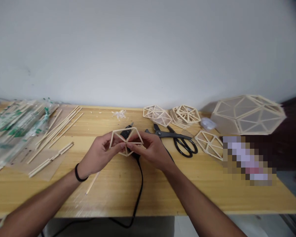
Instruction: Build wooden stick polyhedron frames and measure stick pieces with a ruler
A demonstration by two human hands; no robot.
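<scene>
Head view: we hold a stick frame [126, 141] above the tabletop [162, 187], mid-front. Left hand [98, 154] pinches its left side, grip closed on the frame; right hand [151, 149] pinches the centre joint, grip closed on it too. A glue gun [126, 133] lies just behind the frame, cord [140, 184] trailing toward us. Our call: keep fingertips on the sticks, press lightly, hold the joint square and off the gun's tip. Scissors [177, 140] lie to the right, loose sticks [56, 130] to the left.
</scene>
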